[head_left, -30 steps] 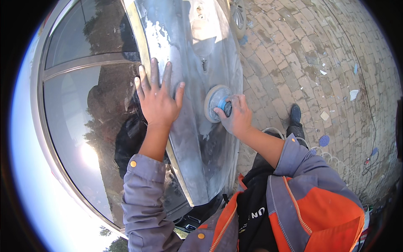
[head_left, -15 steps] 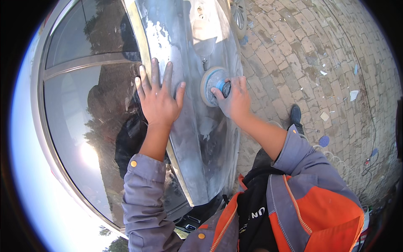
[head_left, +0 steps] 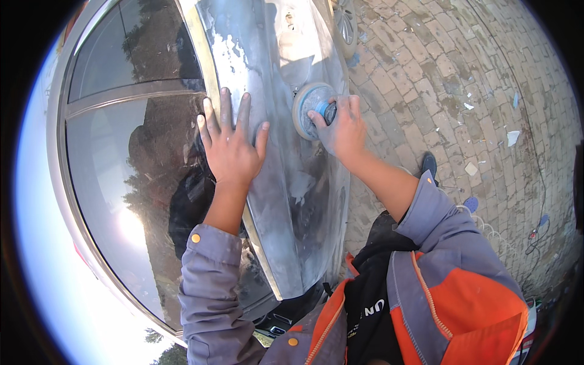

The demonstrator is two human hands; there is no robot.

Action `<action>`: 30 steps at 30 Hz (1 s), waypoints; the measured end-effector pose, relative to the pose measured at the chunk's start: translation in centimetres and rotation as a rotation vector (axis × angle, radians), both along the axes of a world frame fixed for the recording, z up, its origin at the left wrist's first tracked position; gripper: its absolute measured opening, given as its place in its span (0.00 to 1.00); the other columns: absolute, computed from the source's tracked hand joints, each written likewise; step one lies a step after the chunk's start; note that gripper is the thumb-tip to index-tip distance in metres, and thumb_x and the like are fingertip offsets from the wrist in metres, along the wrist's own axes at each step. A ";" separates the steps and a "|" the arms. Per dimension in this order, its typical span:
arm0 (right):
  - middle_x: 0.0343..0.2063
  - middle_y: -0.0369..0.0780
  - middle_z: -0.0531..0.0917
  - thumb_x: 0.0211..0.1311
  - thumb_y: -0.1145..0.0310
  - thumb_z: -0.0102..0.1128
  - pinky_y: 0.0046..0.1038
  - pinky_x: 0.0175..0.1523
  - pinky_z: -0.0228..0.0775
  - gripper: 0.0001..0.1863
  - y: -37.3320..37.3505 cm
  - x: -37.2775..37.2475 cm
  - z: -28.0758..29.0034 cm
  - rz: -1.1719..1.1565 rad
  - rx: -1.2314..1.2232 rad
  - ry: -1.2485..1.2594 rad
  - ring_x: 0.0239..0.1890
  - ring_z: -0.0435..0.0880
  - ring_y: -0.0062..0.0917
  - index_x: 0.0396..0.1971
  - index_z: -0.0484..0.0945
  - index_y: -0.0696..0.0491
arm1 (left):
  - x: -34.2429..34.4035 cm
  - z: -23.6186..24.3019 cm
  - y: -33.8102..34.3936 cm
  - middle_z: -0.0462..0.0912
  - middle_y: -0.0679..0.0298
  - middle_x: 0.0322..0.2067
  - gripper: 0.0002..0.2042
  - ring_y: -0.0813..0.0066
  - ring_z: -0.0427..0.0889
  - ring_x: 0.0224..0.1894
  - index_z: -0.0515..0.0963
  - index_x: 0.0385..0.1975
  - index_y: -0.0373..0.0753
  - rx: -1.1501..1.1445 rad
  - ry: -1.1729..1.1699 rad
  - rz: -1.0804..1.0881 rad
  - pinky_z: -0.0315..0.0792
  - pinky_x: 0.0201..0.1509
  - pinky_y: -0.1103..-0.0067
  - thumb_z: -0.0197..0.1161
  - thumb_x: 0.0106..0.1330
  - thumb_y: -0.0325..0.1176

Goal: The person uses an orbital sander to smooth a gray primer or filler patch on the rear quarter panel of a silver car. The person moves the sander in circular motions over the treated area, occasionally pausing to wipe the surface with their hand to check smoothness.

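My right hand (head_left: 348,132) is closed around the dark knob of a round hand sanding pad (head_left: 304,114), pale grey with a blue hub. The pad stands against the side of a car body panel (head_left: 274,225), whose surface is dull, dusty and patchy grey. Its underside is hidden. Flat on the upper part of that panel lies my left hand (head_left: 232,152), fingers spread, with dusty fingertips beside a pale yellow strip (head_left: 208,64) that runs along the window edge. Just beyond the pad is a recess in the panel, its edge partly covered.
Dark car windows (head_left: 103,152) with a sun reflection fill the left side. A wheel (head_left: 345,27) shows at the far end. Brick paving (head_left: 426,91) stretches to the right, with paper scraps, a blue disc (head_left: 470,204), a pale coiled hose (head_left: 490,231) and a dark cable (head_left: 535,243).
My right hand and the sanding pad have shifted a little farther away along the panel, up to the recess. My left hand remains spread on the panel.
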State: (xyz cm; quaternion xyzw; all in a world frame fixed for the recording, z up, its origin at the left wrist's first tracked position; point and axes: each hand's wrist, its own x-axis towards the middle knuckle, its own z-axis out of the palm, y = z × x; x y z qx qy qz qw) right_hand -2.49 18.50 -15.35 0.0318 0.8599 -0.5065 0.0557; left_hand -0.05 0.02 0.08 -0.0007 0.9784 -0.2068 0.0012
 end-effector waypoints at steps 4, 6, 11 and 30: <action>0.50 0.42 0.79 0.58 0.48 0.85 0.49 0.48 0.83 0.30 -0.3 -0.4 0.3 0.116 -0.015 -0.039 0.46 0.89 0.47 0.51 0.80 0.50 | 0.0 0.0 0.0 0.63 0.56 0.85 0.33 0.33 0.63 0.82 0.75 0.79 0.56 -0.046 0.001 -0.016 0.54 0.85 0.46 0.63 0.77 0.59; 0.51 0.42 0.79 0.59 0.47 0.85 0.49 0.49 0.83 0.31 -0.5 -0.4 0.7 0.031 -0.039 0.005 0.47 0.89 0.47 0.52 0.80 0.50 | 0.0 0.0 0.0 0.62 0.56 0.85 0.33 0.33 0.63 0.82 0.75 0.79 0.56 -0.038 0.007 -0.019 0.54 0.85 0.45 0.62 0.77 0.59; 0.52 0.42 0.79 0.59 0.46 0.84 0.48 0.50 0.83 0.31 -0.5 -1.8 0.9 0.020 0.025 0.040 0.48 0.89 0.47 0.52 0.80 0.50 | 0.0 0.0 -0.1 0.62 0.56 0.86 0.33 0.32 0.62 0.82 0.75 0.80 0.56 -0.032 0.003 -0.012 0.53 0.85 0.45 0.62 0.77 0.59; 0.51 0.41 0.78 0.60 0.44 0.83 0.47 0.52 0.82 0.30 -1.1 -3.6 2.2 0.037 0.041 -0.015 0.52 0.87 0.43 0.53 0.82 0.48 | 0.0 0.0 0.0 0.60 0.56 0.86 0.33 0.32 0.59 0.84 0.74 0.80 0.57 -0.034 -0.007 -0.002 0.50 0.86 0.44 0.61 0.77 0.60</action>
